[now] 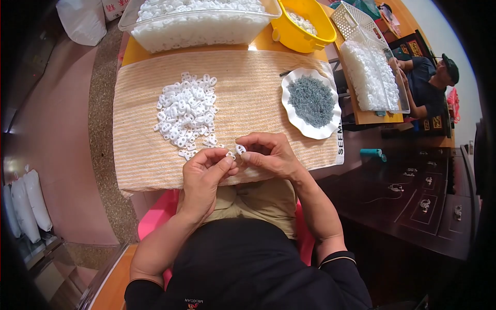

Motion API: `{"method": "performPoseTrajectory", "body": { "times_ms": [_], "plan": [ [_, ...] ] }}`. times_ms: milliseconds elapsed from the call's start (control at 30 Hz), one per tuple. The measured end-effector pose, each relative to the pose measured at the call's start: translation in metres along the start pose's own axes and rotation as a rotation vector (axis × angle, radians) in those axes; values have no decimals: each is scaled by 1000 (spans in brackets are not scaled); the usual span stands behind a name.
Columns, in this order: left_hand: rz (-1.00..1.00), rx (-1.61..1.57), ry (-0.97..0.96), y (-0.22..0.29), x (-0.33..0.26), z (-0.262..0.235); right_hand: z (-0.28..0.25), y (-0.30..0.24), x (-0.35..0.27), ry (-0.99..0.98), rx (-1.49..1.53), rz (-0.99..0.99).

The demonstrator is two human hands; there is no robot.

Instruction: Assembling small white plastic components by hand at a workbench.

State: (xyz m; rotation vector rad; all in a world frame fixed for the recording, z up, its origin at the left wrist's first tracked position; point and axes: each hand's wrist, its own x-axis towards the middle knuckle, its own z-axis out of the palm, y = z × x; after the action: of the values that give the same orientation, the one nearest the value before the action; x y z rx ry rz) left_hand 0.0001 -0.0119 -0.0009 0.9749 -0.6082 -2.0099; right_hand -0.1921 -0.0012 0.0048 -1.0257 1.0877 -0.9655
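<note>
Close together over the near edge of the striped cloth [248, 103], my two hands each pinch a small white plastic piece. Between the thumb and fingers of my left hand [205, 173] is a white piece with holes [230, 154]. My right hand [271, 155] grips another white plastic piece [240, 149], tilted upright, with dark holes in it. Just beyond my left hand lies a loose heap of similar white two-holed pieces [187, 111]. Right of it, a white scalloped plate [311, 133] carries a pile of small grey-blue pieces [311, 101].
At the back stands a clear bin [201, 28] full of white pieces, beside a yellow basin [294, 39]. A thin dark tool [285, 73] lies near the plate. To the right, a person [426, 85] sits by another clear bin [369, 75]; dark wooden furniture [413, 201] is nearer.
</note>
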Motion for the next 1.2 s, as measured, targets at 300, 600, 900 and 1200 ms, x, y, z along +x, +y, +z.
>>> {"method": "performPoseTrajectory", "body": {
  "times_ms": [300, 600, 900, 1200],
  "plan": [
    [-9, 13, 6, 1, -1, 1, -2, 0, -1, -17, -13, 15],
    [-23, 21, 1, 1, 0, 1, -1, -1, -1, -27, -19, 9],
    [-28, 25, 2, 2, -1, 1, -1, 2, -1, -36, -11, 0],
    [-19, 28, -18, 1, 0, 1, 5, -4, -2, -51, 36, 11]
  ]
}}
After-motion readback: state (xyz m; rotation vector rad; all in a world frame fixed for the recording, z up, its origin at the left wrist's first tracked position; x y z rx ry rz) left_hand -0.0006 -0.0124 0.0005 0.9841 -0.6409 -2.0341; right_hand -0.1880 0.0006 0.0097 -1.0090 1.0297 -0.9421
